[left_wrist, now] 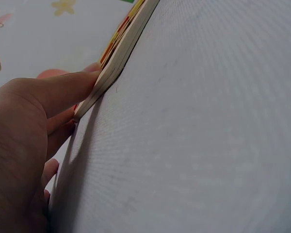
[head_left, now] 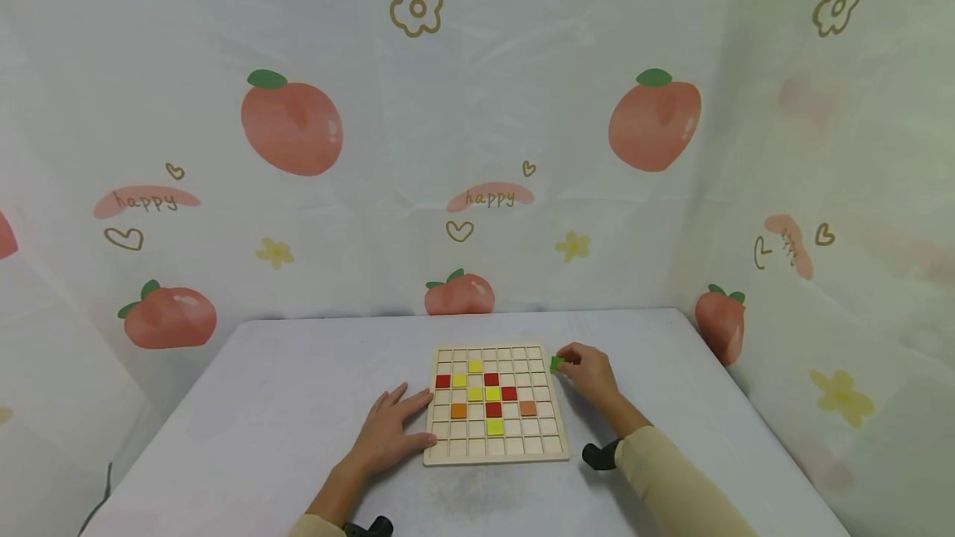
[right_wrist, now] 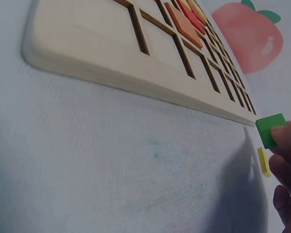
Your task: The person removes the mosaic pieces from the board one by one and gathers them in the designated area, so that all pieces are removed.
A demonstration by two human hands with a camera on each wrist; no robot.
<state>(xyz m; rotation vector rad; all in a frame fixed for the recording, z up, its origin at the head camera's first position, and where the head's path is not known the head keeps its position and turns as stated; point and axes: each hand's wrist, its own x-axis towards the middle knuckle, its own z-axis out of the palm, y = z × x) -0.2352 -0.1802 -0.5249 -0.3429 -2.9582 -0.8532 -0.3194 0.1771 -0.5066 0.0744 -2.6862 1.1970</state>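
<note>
A square wooden grid board (head_left: 496, 462) lies on the table, with several yellow, red and orange square tiles in its cells. At its left edge my left hand (head_left: 388, 431) rests with fingers spread, the thumb and fingertips touching the rim. The left wrist view shows the thumb (left_wrist: 70, 92) against the board's side. Just beyond the board's upper right corner, my right hand (head_left: 589, 375) pinches a green square tile (right_wrist: 269, 130) between thumb and fingers. Below that hand in the right wrist view, a yellow tile (right_wrist: 264, 162) is partly visible beside the fingers.
The white table (head_left: 313, 371) extends around the board on all sides. A white curtain (head_left: 477, 106) printed with fruit, flowers and hearts hangs behind and beside it. Black wrist devices (head_left: 599, 456) sit at both cuffs.
</note>
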